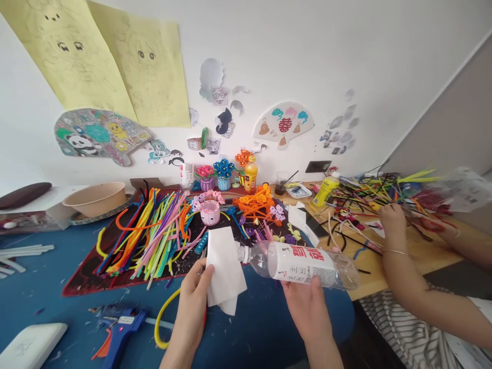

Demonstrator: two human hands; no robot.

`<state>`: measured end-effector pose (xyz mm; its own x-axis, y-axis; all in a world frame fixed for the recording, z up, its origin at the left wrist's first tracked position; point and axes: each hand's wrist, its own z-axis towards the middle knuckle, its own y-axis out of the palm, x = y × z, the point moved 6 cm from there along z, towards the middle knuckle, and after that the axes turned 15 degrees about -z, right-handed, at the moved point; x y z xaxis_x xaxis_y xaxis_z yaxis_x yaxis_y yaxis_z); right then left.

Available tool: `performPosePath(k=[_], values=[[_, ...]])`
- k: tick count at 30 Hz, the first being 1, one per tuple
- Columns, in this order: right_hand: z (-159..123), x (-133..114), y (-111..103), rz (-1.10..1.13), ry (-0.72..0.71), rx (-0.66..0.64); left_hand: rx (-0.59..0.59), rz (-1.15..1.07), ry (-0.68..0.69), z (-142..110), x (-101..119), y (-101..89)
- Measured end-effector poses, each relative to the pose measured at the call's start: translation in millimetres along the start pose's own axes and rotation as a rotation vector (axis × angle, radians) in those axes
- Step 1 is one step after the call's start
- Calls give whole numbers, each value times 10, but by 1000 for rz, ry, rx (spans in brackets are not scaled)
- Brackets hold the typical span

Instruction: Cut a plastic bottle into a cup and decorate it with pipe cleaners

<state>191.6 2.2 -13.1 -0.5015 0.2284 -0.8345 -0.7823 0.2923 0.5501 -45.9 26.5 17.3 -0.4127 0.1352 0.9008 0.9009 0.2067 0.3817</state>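
Observation:
My left hand (194, 289) is closed on a folded white paper tissue (225, 269), pinched at its left edge between thumb and fingers. In my right hand (307, 302) lies a clear plastic bottle (261, 259) with a white label and red characters, held sideways from below. The bottle's capped neck points left and sits right beside the tissue; I cannot tell whether they touch. Below and left of my left hand, a yellow pipe cleaner (160, 320) curves on the blue table (142, 353). A blue hot glue gun (123, 328) with an orange trigger lies further left.
Bundles of coloured pipe cleaners (154, 230) cover a dark mat (82, 277). Behind stand pipe-cleaner flower pots (224, 182) and an orange drink bottle (250, 177). A white case (34, 346) lies front left. At right, another person's hands (394, 223) work above a wooden table (418, 261).

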Motion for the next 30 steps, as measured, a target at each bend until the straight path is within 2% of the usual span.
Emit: performPosePath(k=[3,6,8,13,16,18,20,23,30], values=[[29,26,-16,23,13,-30,12,-177,-117,-29,-76,21],[71,70,-56,27,38,-64,24,-267,-169,-40,-152,19],[91,84,-87,19,47,-48,-5,-249,-146,-27,-167,22],[78,-13,-55,18,13,13,-99,-123,33,11,-56,37],[55,-129,-22,10,-36,46,-142,-172,-60,4,-132,47],[48,-179,-19,10,-50,62,-113,-154,-85,11,-212,12],[49,-198,-40,8,-52,89,-79,-107,-67,35,-278,-25],[59,-189,-75,-14,-57,112,-105,-98,-71,79,-331,-7],[86,-189,-57,26,-78,78,-142,-127,-37,153,-273,75]])
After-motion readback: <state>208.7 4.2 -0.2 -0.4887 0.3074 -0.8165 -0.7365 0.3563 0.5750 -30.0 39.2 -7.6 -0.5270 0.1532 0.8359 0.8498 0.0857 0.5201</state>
